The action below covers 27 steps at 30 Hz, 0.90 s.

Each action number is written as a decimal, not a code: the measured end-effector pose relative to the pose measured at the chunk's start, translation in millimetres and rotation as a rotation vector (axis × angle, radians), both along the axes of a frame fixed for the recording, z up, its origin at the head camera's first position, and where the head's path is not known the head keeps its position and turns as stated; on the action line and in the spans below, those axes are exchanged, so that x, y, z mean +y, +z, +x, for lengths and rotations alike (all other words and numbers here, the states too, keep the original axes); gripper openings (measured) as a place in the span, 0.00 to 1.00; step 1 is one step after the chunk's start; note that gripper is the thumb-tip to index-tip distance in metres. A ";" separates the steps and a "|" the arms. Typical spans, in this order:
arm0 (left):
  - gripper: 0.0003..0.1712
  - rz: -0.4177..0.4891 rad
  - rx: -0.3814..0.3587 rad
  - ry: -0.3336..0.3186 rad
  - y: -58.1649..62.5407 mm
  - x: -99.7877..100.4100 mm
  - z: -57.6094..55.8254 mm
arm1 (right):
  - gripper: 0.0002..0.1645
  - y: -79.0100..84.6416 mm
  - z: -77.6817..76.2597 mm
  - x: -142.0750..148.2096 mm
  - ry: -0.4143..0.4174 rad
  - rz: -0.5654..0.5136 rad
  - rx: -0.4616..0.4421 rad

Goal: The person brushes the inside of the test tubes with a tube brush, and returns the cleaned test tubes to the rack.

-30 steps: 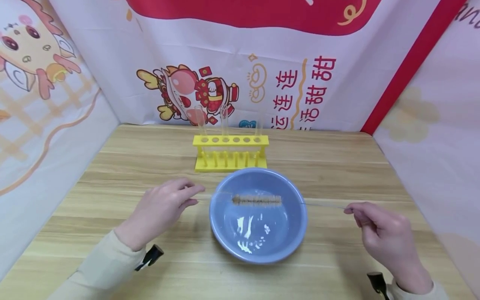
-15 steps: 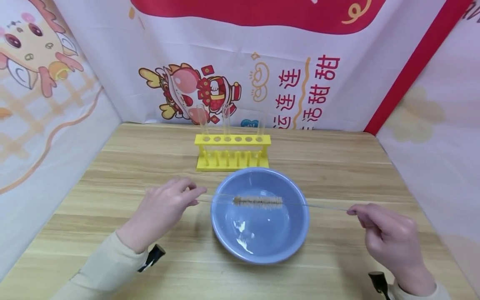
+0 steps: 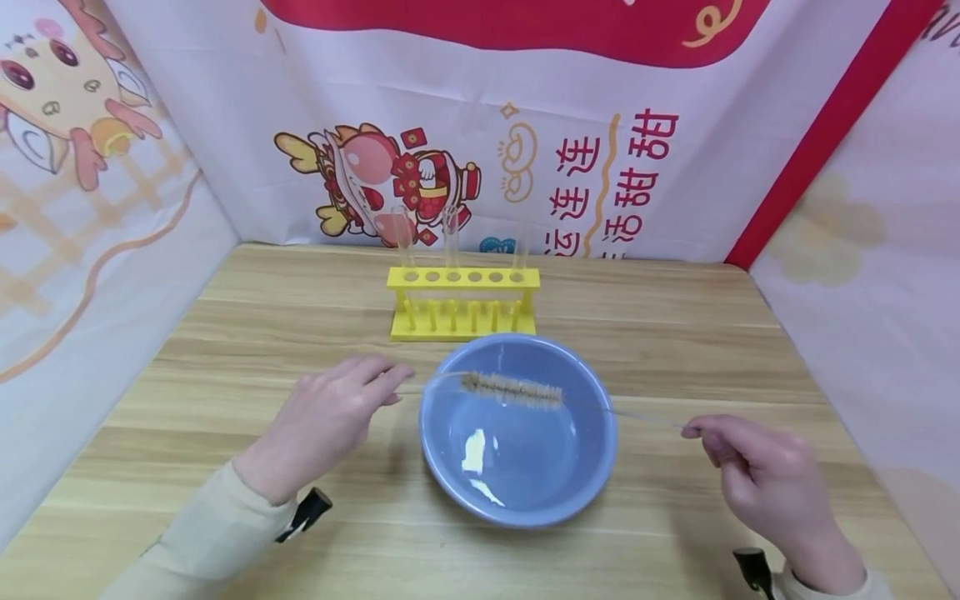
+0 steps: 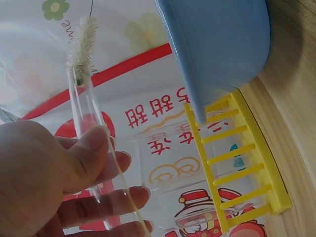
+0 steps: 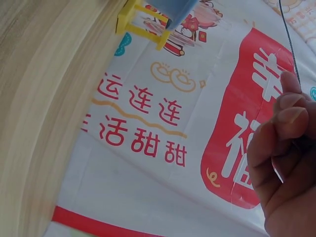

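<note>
Over the basin, my left hand point(image 3: 326, 421) holds a clear glass test tube point(image 4: 103, 128) between thumb and fingers. A test tube brush point(image 3: 513, 390) with pale bristles lies in line with the tube. In the left wrist view its bristle tip is at the tube's mouth, and most of the bristles are outside. To the right, my right hand point(image 3: 772, 483) pinches the far end of the brush's thin wire handle point(image 5: 289, 39), the other fingers curled in. The tube is faint against the basin in the head view.
A blue plastic basin point(image 3: 517, 508) stands on the wooden table point(image 3: 660, 325), shiny inside. Just behind it is a yellow test tube rack point(image 3: 462, 279) with several holes and 3 clear tubes upright in it. Printed cloth walls point(image 3: 450, 75) enclose the back and sides.
The tube and the bristle tip have risen slightly at the left, so the brush now slopes down to the right. My right hand has shifted a little left and down.
</note>
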State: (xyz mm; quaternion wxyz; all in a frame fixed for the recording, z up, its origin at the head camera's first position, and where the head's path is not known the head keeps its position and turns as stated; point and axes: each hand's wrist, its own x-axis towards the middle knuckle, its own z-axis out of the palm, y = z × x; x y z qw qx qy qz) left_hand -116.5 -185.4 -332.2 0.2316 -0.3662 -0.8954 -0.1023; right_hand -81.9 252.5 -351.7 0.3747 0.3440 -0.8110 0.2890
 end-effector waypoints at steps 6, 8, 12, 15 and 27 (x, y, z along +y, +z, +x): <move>0.21 -0.060 0.033 -0.025 5.2 5.1 1.3 | 0.23 -6.3 -0.3 3.3 -0.006 0.057 0.008; 0.20 -0.084 0.042 -0.030 6.1 6.5 1.6 | 0.24 -6.4 0.2 3.0 -0.003 0.060 0.021; 0.20 -0.130 0.032 -0.044 7.3 9.8 2.4 | 0.25 -5.3 1.5 0.9 0.013 0.060 0.039; 0.20 -0.148 0.031 -0.059 7.7 12.5 2.6 | 0.24 -3.7 2.2 -1.6 0.014 0.072 0.053; 0.21 -0.158 0.019 -0.106 10.1 21.3 1.7 | 0.23 5.8 4.7 -19.4 0.030 0.054 0.168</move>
